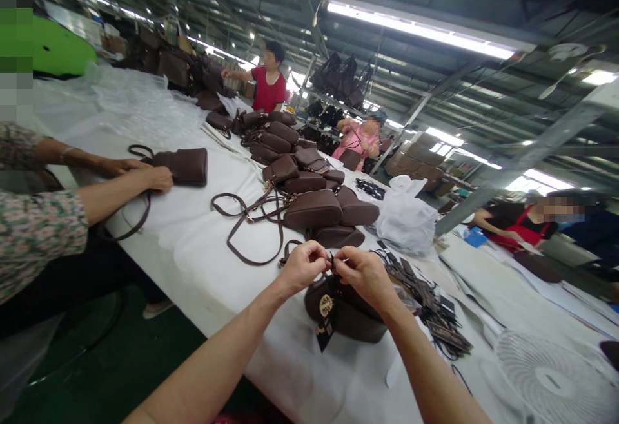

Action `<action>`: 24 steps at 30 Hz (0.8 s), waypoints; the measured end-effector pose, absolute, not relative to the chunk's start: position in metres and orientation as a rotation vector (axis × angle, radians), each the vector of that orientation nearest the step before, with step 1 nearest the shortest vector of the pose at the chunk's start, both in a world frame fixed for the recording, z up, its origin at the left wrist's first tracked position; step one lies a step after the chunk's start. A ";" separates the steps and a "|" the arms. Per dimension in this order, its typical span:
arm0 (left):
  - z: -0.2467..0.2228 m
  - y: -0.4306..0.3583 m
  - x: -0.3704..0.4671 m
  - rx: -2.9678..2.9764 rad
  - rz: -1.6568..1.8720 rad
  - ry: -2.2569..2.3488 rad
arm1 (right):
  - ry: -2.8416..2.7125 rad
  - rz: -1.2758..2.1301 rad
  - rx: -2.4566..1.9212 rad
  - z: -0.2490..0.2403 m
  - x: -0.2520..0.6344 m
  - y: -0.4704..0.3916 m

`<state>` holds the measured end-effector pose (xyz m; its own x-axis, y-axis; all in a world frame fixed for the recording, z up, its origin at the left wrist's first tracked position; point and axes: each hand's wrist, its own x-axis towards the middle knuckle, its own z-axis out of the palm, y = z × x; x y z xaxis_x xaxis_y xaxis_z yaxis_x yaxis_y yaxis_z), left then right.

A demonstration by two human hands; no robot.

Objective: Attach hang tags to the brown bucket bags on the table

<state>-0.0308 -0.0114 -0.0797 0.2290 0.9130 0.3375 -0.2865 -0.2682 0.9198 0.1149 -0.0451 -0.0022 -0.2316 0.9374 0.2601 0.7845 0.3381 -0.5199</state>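
My left hand [304, 268] and my right hand [363, 274] meet fingertip to fingertip above a dark brown handbag [360, 321]. Both pinch a short thin black cord [331, 260]; its lower end is hidden by my fingers. The handbag rests on the white table [285, 340] and is partly covered by my right hand and forearm. At its front hang a round gold-coloured emblem [325, 305] and a black tag [325, 335]. A bag strap [286, 251] lies just beyond my left hand.
Brown handbags [312, 210] with straps are piled ahead. Black tags [442, 324] lie at right, near a plastic bag [406, 214] and a white fan [551, 375]. At left, a co-worker's hands [157, 179] touch another handbag [186, 167]. Other people work farther back.
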 end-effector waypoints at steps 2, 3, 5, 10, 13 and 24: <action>-0.079 -0.014 -0.032 1.288 1.294 0.601 | -2.027 0.444 -1.506 -0.003 0.115 -0.044; -0.078 -0.015 -0.033 1.271 1.281 0.585 | -2.018 0.463 -1.504 -0.003 0.115 -0.044; -0.075 -0.018 -0.033 1.271 1.278 0.592 | -2.038 0.481 -1.499 -0.003 0.114 -0.044; -0.070 -0.021 -0.030 1.458 1.381 0.764 | -2.181 0.329 -1.471 0.002 0.113 -0.046; -0.068 -0.022 -0.029 1.558 1.414 0.831 | -2.234 0.167 -1.450 0.003 0.112 -0.047; -0.066 -0.023 -0.034 1.616 1.417 0.870 | -2.165 0.111 -1.450 -0.002 0.114 -0.047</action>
<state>-0.0338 -0.0230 -0.0663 0.1362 0.8873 0.4406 -0.0090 -0.4436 0.8962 0.1142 -0.0470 -0.0021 -0.2861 0.8805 0.3779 0.8371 0.4216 -0.3486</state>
